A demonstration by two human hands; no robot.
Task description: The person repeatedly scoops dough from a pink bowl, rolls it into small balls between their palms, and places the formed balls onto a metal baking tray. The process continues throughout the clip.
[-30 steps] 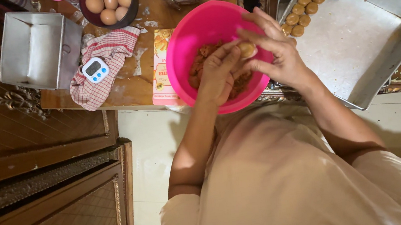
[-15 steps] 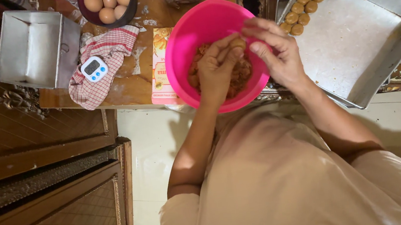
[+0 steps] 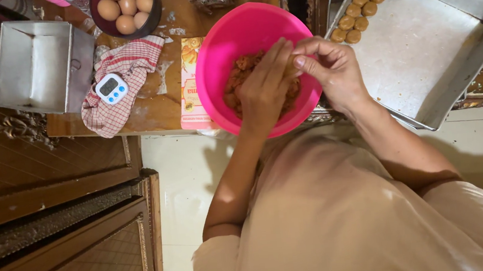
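A large metal tray (image 3: 424, 56) at right holds a few dough rounds (image 3: 363, 9) in its far corner. Left of it, over the pink bowl (image 3: 225, 41) of brown dough (image 3: 241, 73), the left hand (image 3: 263, 88) and right hand (image 3: 333, 69) pinch a small lump between curled fingers, apparently shaping it; next it needs rounding.

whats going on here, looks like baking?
A person stands at a wooden counter with both hands over a pink bowl of brown dough. The left hand and right hand meet above it, shaping a small piece between the fingers. To the right, a metal tray holds a few rows of formed dough rounds in one corner.
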